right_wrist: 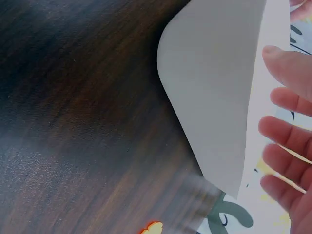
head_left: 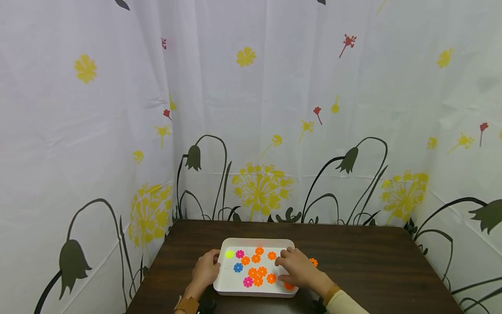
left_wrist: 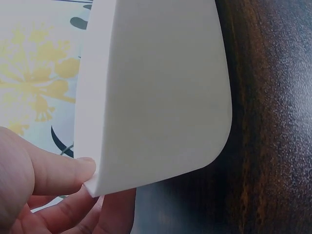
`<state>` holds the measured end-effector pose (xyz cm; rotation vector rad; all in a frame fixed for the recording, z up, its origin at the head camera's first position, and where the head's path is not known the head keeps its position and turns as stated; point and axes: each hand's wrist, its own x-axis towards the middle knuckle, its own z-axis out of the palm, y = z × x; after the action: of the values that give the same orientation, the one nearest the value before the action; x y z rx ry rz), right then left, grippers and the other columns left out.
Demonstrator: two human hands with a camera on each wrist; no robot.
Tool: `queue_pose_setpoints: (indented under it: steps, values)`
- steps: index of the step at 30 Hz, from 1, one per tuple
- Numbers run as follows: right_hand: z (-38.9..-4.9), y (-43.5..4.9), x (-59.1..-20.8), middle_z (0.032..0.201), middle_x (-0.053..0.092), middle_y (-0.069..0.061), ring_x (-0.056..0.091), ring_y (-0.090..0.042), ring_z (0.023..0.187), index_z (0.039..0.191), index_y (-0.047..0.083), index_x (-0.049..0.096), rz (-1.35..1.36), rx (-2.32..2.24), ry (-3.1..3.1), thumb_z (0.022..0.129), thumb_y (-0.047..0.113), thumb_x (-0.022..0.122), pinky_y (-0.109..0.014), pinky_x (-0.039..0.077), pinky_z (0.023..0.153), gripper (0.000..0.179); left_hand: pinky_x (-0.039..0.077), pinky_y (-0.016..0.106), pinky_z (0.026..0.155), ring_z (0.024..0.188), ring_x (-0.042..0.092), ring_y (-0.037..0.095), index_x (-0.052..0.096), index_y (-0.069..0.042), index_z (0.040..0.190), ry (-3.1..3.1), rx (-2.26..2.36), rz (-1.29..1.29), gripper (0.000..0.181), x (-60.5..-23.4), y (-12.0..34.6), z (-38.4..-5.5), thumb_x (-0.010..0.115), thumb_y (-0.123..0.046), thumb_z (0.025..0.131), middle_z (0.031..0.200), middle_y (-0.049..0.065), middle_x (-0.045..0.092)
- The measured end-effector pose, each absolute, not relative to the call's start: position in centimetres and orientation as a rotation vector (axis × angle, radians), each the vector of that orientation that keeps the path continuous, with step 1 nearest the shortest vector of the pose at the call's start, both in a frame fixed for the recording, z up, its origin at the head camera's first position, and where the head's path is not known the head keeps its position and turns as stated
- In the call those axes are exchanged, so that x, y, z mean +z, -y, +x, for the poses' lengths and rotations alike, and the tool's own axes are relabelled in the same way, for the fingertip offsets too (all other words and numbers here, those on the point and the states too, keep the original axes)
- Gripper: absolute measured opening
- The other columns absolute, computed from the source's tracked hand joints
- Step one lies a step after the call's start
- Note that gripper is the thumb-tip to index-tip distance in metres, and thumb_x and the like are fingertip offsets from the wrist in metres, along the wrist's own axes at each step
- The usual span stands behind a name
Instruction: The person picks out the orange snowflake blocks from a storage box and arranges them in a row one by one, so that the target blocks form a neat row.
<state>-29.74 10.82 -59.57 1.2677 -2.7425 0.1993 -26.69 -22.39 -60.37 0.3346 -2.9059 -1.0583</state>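
A white rectangular tray (head_left: 235, 288) lies on the table, with small flower-shaped pieces scattered in it. Most pieces are orange, like this orange flower piece (head_left: 271, 278); there are also pink flower pieces (head_left: 248, 281), a blue flower piece (head_left: 238, 267) and a yellow-green piece (head_left: 229, 254). My left hand (head_left: 205, 269) grips the tray's left edge, thumb (left_wrist: 73, 173) on the rim and fingers under it. Over the tray's right side hovers my right hand (head_left: 300, 267), its fingers (right_wrist: 287, 134) spread and loosely bent with nothing visible between them.
A dark wood-grain table (head_left: 364, 266) carries the tray. Just right of the tray, beyond my right hand, lies another orange flower piece (head_left: 313, 262). A white curtain (head_left: 274, 109) with printed flowers hangs behind the table and along both sides.
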Motion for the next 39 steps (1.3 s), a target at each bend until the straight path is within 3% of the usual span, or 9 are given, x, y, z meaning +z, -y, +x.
queue_pose_setpoints:
  steps: [5,14,22,32,39]
  values:
    - [-29.5,-10.6,-59.2,0.097,0.066,0.006,0.055,-0.012,0.089,0.108,0.021,0.075,1.375,0.212,2.757,0.083,0.034,0.088,-0.031,0.05,0.084,0.031,0.054,0.058,0.079,0.092,0.07,0.029,0.067,-0.001,0.134,2.907,-1.045,0.329,0.04,-60.4,22.5,-26.7,0.072,-0.002,0.094,0.108,0.015,0.075]
    - [-29.2,-10.4,-58.9,0.091,0.066,0.008,0.051,-0.011,0.084,0.103,0.021,0.078,1.362,0.169,2.87,0.077,0.031,0.09,-0.029,0.048,0.085,0.031,0.053,0.059,0.08,0.093,0.07,0.03,0.067,-0.001,0.134,2.903,-1.051,0.326,0.04,-60.5,22.4,-26.8,0.071,-0.001,0.094,0.109,0.016,0.075]
    - [-29.4,-10.5,-60.2,0.084,0.066,0.009,0.063,-0.011,0.089,0.096,0.022,0.079,1.408,0.068,2.806,0.075,0.032,0.092,-0.05,0.049,0.109,0.027,0.054,0.059,0.082,0.093,0.07,0.029,0.067,-0.002,0.134,2.912,-1.043,0.346,0.04,-60.5,22.3,-26.8,0.072,-0.001,0.094,0.108,0.014,0.075]
    - [-29.3,-10.5,-60.7,0.075,0.055,0.013,0.057,-0.01,0.082,0.081,0.024,0.071,1.358,0.066,2.827,0.073,0.03,0.091,-0.056,0.049,0.108,0.022,0.054,0.06,0.082,0.094,0.07,0.03,0.067,-0.002,0.134,2.905,-1.038,0.347,0.04,-60.7,22.4,-27.0,0.072,-0.002,0.094,0.108,0.014,0.075]
    - [-29.4,-10.5,-60.3,0.077,0.057,0.014,0.054,-0.011,0.083,0.084,0.027,0.075,1.314,0.039,2.895,0.07,0.03,0.095,-0.065,0.046,0.107,0.024,0.054,0.062,0.085,0.098,0.071,0.033,0.067,-0.002,0.134,2.912,-1.04,0.364,0.041,-60.8,22.4,-26.9,0.072,-0.001,0.094,0.11,0.015,0.075]
